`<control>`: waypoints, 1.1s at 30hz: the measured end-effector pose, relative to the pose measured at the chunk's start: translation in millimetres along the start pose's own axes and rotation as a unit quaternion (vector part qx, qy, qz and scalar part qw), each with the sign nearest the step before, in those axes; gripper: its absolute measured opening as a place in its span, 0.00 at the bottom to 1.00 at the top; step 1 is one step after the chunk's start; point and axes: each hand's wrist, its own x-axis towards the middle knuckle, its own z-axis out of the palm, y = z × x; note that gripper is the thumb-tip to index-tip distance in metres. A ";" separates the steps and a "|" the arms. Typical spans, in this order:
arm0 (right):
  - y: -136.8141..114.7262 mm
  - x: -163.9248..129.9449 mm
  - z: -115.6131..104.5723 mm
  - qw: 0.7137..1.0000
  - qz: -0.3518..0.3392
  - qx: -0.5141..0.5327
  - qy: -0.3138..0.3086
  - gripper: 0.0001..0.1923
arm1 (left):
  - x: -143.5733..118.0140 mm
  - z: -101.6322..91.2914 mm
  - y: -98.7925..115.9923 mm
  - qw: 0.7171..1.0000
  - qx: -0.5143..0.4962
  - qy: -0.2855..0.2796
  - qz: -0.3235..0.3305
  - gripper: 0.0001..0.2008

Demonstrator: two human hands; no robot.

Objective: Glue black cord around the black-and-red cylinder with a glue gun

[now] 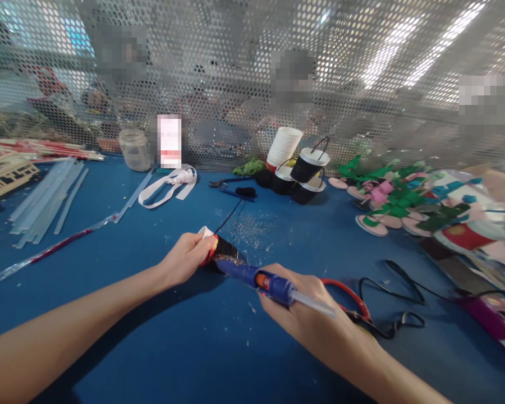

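Observation:
My left hand (190, 255) grips a small paper cup (206, 231) lying on its side, its wall partly covered in black, with some red showing. A strand of black yarn (229, 217) runs from the cup toward a dark bundle (246, 192) farther back. In my right hand (294, 294) is a blue hot glue gun (244, 273), its fingers wrapped round the handle. A clear glue stick (315, 304) juts from its rear. The nozzle points at the cup's black side; whether it touches cannot be made out.
Red-handled scissors (349, 292) and a black cord (398, 275) lie beside my right wrist. Behind stand stacked white cups (285, 147) and black-wrapped cups (309, 165). Glue sticks (46, 202), white ribbon (164, 191), pliers (225, 182) and green paper plants (395, 202) lie around. Perforated metal (227, 84) closes the back.

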 end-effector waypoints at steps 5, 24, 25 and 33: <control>-1.9 -0.3 0.6 1.000 -0.010 -0.002 -0.019 0.04 | -0.2 0.5 2.7 1.000 0.006 -0.001 0.001 0.16; 14.4 16.6 1.5 0.960 0.222 0.168 -0.012 0.10 | -1.6 -4.4 -8.3 0.993 0.096 -0.024 0.063 0.20; 14.1 17.5 1.3 0.958 0.226 0.175 -0.014 0.10 | -1.9 -4.7 -8.6 0.992 0.101 -0.025 0.067 0.20; 13.4 23.0 -3.6 0.953 0.210 0.217 -0.033 0.11 | -1.6 -4.8 -7.2 0.992 0.104 -0.017 0.064 0.20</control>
